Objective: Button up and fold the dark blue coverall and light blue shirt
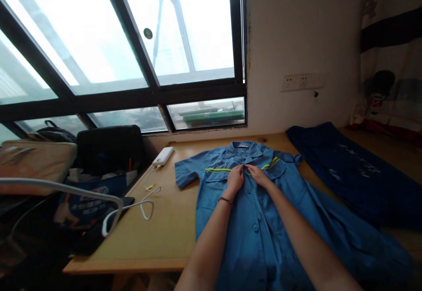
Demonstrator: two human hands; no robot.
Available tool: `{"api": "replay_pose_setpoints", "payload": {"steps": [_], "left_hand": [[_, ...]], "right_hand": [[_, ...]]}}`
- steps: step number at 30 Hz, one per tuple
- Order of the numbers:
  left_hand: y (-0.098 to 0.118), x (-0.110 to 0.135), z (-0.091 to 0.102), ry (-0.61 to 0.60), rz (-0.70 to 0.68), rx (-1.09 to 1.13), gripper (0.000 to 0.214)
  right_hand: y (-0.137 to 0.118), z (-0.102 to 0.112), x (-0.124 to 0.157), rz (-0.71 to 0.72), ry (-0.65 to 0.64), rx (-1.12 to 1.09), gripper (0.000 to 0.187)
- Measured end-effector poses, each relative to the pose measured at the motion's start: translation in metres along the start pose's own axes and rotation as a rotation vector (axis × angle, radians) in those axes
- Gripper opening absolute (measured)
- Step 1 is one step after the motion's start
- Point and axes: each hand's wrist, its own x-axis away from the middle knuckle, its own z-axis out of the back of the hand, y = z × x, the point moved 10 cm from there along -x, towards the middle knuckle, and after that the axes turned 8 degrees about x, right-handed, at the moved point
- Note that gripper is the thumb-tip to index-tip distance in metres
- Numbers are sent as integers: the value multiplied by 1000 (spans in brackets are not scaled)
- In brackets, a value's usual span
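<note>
A blue short-sleeved work shirt [214, 198] with a yellow-green stripe across the chest lies front side up, its collar toward the window. Both my hands meet at its front opening, level with the stripe. My left hand [235, 177] is closed on the placket edge, fingers pinched. Right beside it, my right hand [257, 176] also pinches the cloth of the opening. Whatever small part sits between the fingertips is hidden. Further down the front, a button [255, 227] shows on the placket. The lower shirt runs off the near table edge.
The shirt rests on a wooden table [165, 238]. To the left lie a white power bank [163, 156] and a white cable [147, 209]. Folded dark blue cloth [349, 172] with white lettering is at the right. Bags [110, 150] stand beyond the left edge, below the window.
</note>
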Motion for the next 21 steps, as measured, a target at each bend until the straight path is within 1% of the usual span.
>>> {"api": "replay_pose_setpoints", "payload": {"steps": [3, 4, 6, 8, 10, 12, 14, 15, 16, 18, 19, 21], "left_hand": [[5, -2, -1, -4, -60, 17, 47], [5, -3, -3, -15, -73, 8, 47], [0, -5, -9, -31, -68, -13, 44], [-10, -8, -13, -26, -42, 9, 41], [-23, -13, -15, -8, 11, 101, 41], [-37, -17, -17, -6, 97, 279, 43], [-48, -19, -17, -18, 183, 526, 45], [-50, -19, -16, -25, 210, 657, 44], [-51, -19, -14, -29, 229, 780, 42], [-52, -18, -10, -32, 258, 1001, 35], [-51, -16, -9, -39, 270, 1103, 32], [-50, -14, -8, -58, 290, 1290, 28]], "right_hand": [[15, 4, -5, -5, 20, -119, 49], [20, 4, -7, -22, 28, -182, 54], [33, 4, -9, -101, 58, -335, 63], [46, 6, -8, -204, 122, -421, 63], [51, 10, -5, -265, 182, -414, 55], [46, 12, -1, -266, 194, -373, 39], [30, 14, 3, -215, 171, -303, 24], [20, 16, 6, -174, 165, -228, 19], [8, 18, 9, -128, 162, -129, 17], [-14, 21, 16, -51, 153, 86, 23], [-22, 22, 18, -32, 146, 172, 27], [-30, 20, 22, -32, 126, 258, 33]]}}
